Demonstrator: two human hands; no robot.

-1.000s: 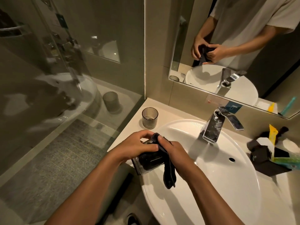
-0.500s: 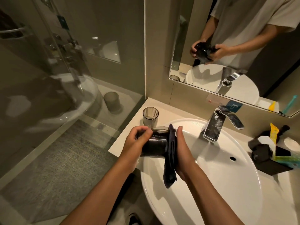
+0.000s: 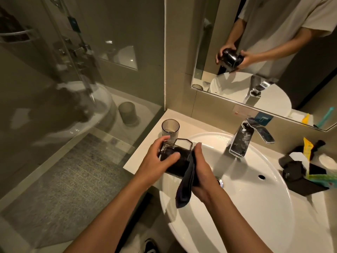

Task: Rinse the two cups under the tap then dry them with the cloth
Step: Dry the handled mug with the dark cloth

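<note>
My left hand [image 3: 158, 157] grips a clear cup [image 3: 179, 157] that lies on its side over the left rim of the white basin [image 3: 255, 207]. My right hand [image 3: 202, 172] presses a dark cloth [image 3: 185, 187] against the cup's open end; the cloth's loose tail hangs down into the basin. Much of the cup looks dark because the cloth fills it. A second cup [image 3: 170, 129], ribbed and smoky grey, stands upright on the counter just behind my left hand. The chrome tap [image 3: 242, 141] is at the basin's back, with no water visibly running.
A mirror [image 3: 273, 52] above the counter reflects the person holding the cup. Dark pouches and toiletries [image 3: 300, 168] crowd the counter right of the basin. A glass shower screen [image 3: 73, 88] stands close on the left. The counter edge [image 3: 131, 167] ends below my left hand.
The cup has turned from tilted down to lying sideways and risen toward the ribbed cup. My right hand has shifted from gripping over the cup to pressing the cloth flat against its mouth.
</note>
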